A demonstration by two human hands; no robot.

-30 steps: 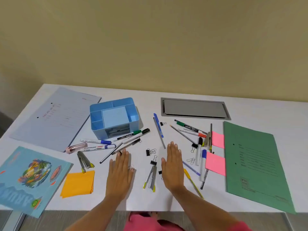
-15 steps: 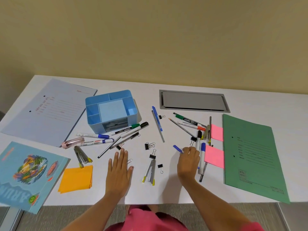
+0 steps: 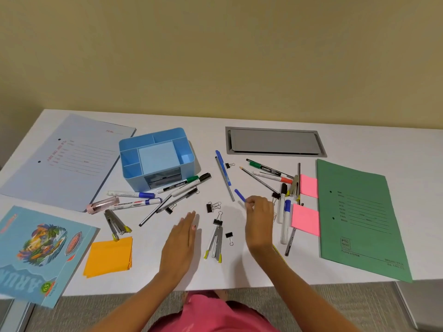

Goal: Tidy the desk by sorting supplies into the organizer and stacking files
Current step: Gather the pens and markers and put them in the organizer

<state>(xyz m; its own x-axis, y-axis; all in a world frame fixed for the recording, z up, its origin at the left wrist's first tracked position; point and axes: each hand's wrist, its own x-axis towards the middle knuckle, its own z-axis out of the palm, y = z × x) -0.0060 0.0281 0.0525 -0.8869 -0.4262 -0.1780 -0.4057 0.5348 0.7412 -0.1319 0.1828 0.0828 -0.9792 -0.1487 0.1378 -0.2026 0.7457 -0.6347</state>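
Observation:
A light blue desk organizer [image 3: 157, 157] with several compartments stands left of centre on the white desk. My right hand [image 3: 259, 218] is raised a little, its fingers shut on a blue pen [image 3: 240, 195] whose tip points up-left. My left hand [image 3: 180, 240] lies flat and open on the desk, holding nothing. Markers [image 3: 182, 184], pens [image 3: 224, 178], binder clips [image 3: 212, 207] and staplers [image 3: 217, 243] are scattered around both hands. A pale blue file [image 3: 64, 159] lies far left, a green file [image 3: 359, 219] far right.
A picture book [image 3: 36, 250] overhangs the front left edge. Orange sticky notes [image 3: 109, 256] lie beside it, pink sticky notes [image 3: 305, 219] next to the green file. A grey cable hatch [image 3: 274, 142] is set into the desk at the back.
My right hand left the desk, moved right, closed on the blue pen and lifted it. My left hand stayed flat, turning slightly on its edge.

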